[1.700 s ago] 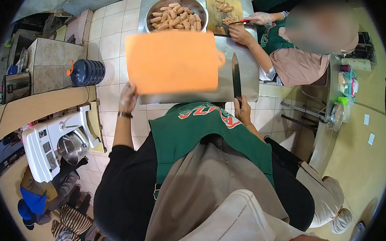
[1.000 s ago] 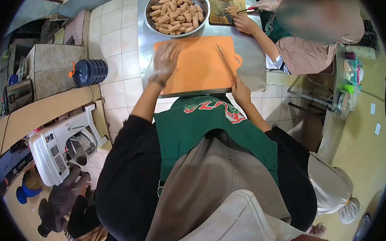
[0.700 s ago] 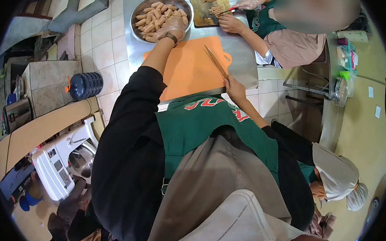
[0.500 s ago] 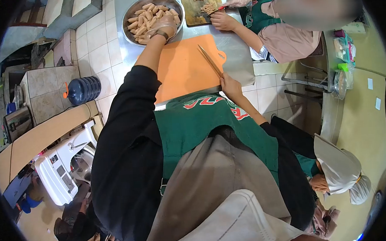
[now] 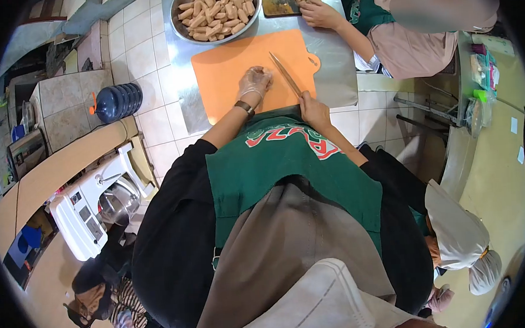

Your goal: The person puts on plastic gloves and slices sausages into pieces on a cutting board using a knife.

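Now the right hand (image 5: 314, 109) clamps a long, pointed knife (image 5: 286, 75); the left hand (image 5: 255, 83), grip unclear, has left the bowl (image 5: 176, 18).

Matt plastic cutting board (image 5: 228, 71) on a shiny metal tabletop (image 5: 336, 71).
The knife blade (image 5: 286, 75) is smooth metal, the bowl (image 5: 177, 23) polished metal; thin, clear plastic glove film (image 5: 258, 80) wraps the left hand (image 5: 253, 87). The chopping board (image 5: 275, 6) looks like worn wood, the apron (image 5: 246, 185) is matt cloth, the floor tiles (image 5: 152, 89) smooth and faintly glossy.
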